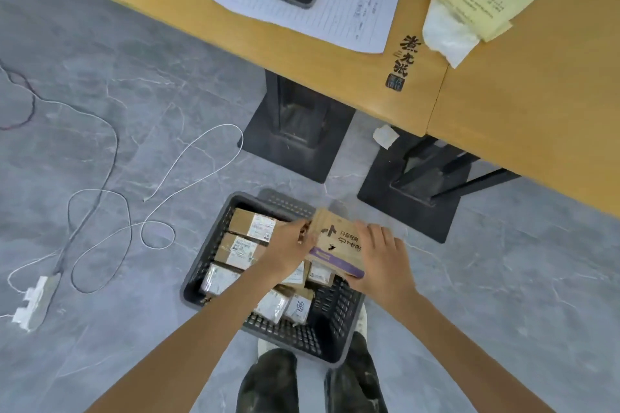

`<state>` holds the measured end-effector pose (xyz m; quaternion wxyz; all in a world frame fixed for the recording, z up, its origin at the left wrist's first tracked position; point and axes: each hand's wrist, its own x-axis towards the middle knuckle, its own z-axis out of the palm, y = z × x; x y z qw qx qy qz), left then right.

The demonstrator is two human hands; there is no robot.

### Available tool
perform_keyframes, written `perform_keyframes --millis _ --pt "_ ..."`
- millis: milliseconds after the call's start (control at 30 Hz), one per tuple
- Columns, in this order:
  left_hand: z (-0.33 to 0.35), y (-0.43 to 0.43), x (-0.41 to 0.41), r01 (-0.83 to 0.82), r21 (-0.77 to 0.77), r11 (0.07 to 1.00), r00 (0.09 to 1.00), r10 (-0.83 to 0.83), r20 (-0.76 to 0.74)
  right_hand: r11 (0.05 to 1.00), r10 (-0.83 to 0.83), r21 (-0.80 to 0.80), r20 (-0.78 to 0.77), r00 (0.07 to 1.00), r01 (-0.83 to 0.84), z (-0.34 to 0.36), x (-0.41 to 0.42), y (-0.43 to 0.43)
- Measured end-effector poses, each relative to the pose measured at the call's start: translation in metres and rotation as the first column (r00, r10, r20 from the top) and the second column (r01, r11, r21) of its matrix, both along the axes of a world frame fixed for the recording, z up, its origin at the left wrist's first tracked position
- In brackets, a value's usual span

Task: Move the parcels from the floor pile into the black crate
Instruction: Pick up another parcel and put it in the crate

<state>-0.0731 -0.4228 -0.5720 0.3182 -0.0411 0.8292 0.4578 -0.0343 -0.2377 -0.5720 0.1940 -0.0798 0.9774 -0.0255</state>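
The crate (295, 337) sits on the floor at the person's feet, with rows of white-labelled boxes (250, 226) already packed on its left. Both hands hold a parcel (335, 245) over its emptier right side, likely to lower it flat. The left hand (288, 245) curls its fingers on the left edge. The right hand (379, 255) wraps closed fingers over the right. It shows Chinese print and a purple band. Farther, the table (235, 27) bears brushed characters (404, 57).

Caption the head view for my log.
Left hand and right hand hold a brown parcel over the black crate containing labelled parcels.
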Motion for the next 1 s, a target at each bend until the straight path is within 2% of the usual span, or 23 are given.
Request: perform_keyframes --millis 100,200,300,367,500,600,700,800,1000 --pt "-0.077 0.001 0.013 0.085 -0.143 0.986 0.994 -0.074 0.082 0.998 -0.042 -0.039 0.076 0.996 0.045 -0.071 0.008 0.012" --pt "-0.142 -0.001 0.036 0.311 -0.293 0.904 0.946 -0.264 0.187 0.999 -0.045 0.005 0.14 0.989 0.045 -0.132 0.016 0.02" --pt "-0.193 0.004 0.055 0.57 -0.438 0.695 0.822 -0.496 0.281 0.996 -0.073 0.061 0.168 0.983 0.063 -0.177 0.015 0.023" --pt "-0.223 0.01 0.062 0.664 -0.498 0.557 0.739 -0.591 0.324 0.993 -0.07 0.105 0.15 0.986 0.055 -0.2 0.011 0.025" --pt "-0.276 0.03 0.059 0.713 -0.525 0.465 0.679 -0.643 0.354 0.986 0.0 0.165 0.108 0.994 -0.018 -0.24 0.007 0.033" --pt "-0.311 0.041 0.046 0.711 -0.557 0.429 0.666 -0.665 0.338 0.986 0.018 0.163 0.071 0.997 -0.03 -0.266 0.003 0.035" --pt "-0.337 0.031 0.053 0.738 -0.574 0.354 0.634 -0.656 0.41 0.993 0.036 0.108 0.089 0.995 -0.046 -0.288 0.002 0.033" --pt "-0.35 0.006 0.073 0.783 -0.585 0.21 0.548 -0.678 0.49 0.996 0.051 0.069 0.114 0.992 -0.059 -0.302 0.0 0.026" --pt "-0.349 -0.005 0.089 0.827 -0.557 0.075 0.432 -0.719 0.544 0.98 0.157 0.126 0.01 0.988 -0.157 -0.317 -0.003 0.001"
